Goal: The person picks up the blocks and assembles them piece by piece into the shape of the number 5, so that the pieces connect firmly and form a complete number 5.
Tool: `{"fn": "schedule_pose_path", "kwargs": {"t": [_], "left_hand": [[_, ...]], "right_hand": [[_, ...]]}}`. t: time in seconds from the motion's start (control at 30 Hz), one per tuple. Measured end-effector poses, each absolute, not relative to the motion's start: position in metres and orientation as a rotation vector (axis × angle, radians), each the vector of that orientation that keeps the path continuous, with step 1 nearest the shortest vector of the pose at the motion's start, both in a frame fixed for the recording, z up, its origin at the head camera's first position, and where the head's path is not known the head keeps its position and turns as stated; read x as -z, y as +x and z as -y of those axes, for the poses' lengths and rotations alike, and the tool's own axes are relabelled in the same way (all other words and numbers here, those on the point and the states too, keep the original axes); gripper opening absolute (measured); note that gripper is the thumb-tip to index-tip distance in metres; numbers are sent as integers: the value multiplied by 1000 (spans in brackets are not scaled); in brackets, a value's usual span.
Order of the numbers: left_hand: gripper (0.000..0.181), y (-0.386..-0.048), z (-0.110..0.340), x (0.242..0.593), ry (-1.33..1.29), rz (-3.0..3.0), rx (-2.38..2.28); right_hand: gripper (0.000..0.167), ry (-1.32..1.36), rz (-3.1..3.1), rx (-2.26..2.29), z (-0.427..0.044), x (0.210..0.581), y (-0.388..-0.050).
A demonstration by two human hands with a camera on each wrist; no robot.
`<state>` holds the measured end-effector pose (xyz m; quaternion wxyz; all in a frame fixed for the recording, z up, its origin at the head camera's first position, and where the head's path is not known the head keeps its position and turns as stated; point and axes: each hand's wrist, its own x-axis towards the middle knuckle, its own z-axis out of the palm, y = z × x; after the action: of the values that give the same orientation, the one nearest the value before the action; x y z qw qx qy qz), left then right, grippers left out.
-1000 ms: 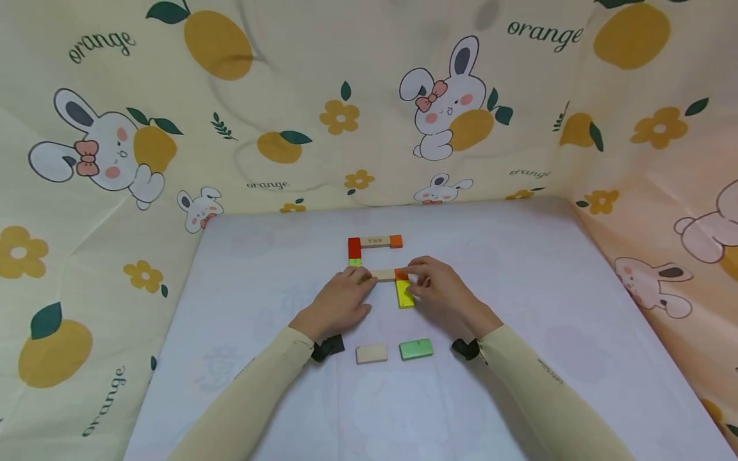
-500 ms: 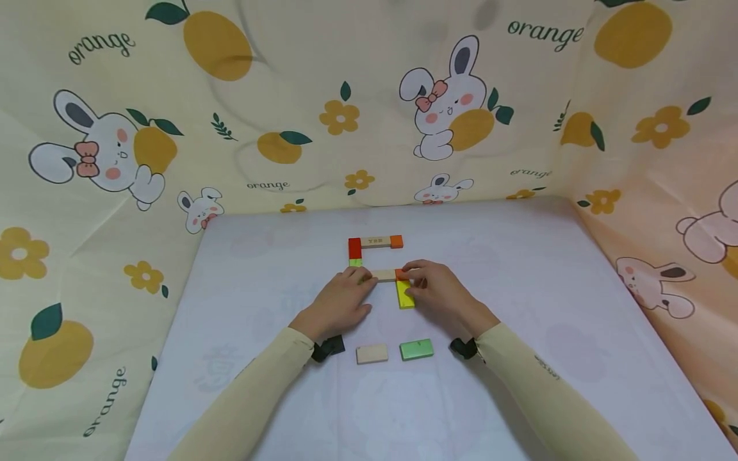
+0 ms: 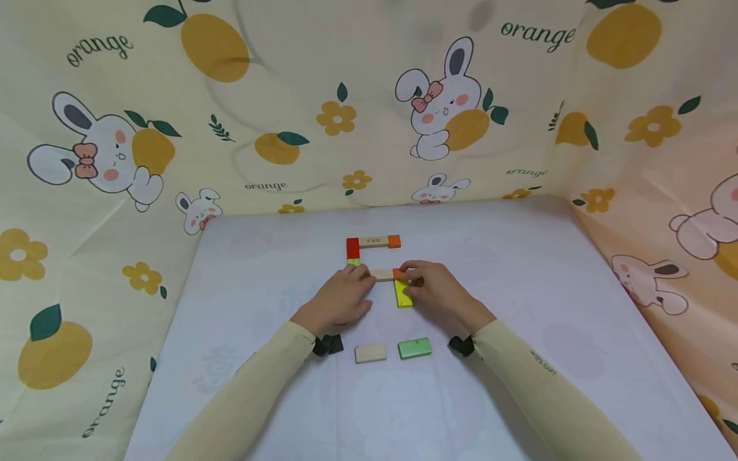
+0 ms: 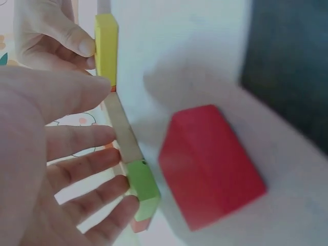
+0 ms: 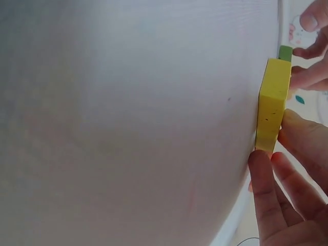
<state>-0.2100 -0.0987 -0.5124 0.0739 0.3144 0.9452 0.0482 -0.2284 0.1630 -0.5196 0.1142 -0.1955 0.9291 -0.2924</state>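
Observation:
My left hand (image 3: 339,298) lies with nearly straight fingers along the row of blocks. Its fingertips touch a green block (image 4: 142,192) and a plain wooden block (image 3: 382,275). At the row's right end, my right hand (image 3: 441,291) has its thumb against a yellow block (image 5: 271,105) and a finger at that block's far end, beside a small orange block (image 3: 398,274). Behind, a red block (image 3: 353,248), a wooden block with dark markings (image 3: 373,241) and another orange block (image 3: 394,241) form a corner. A larger red block (image 4: 212,166) appears below the left palm, hidden in the head view.
Nearer the front lie a loose wooden block (image 3: 370,353) and a green block (image 3: 415,348). All rest on a white table surface (image 3: 259,256). A patterned cloth (image 3: 369,115) rises behind the table and at both sides.
Both hands stay almost still at the row of blocks. The right hand's fingers have shifted slightly left over the orange block. The head view has swung very slightly.

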Motion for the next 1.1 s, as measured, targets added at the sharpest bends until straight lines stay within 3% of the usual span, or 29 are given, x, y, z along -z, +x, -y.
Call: {"fn": "schedule_pose_path", "kwargs": {"t": [0.33, 0.73, 1.1], "left_hand": [[46, -206, 87, 500, 902, -2865, -352], [54, -135, 39, 509, 1069, -2628, -477], [46, -132, 31, 516, 1138, -2623, -433]], "right_hand": [[33, -641, -2707, 880, -164, 521, -234], [32, -634, -2715, 886, -167, 522, -234], [30, -654, -2726, 887, -166, 523, -233]]}}
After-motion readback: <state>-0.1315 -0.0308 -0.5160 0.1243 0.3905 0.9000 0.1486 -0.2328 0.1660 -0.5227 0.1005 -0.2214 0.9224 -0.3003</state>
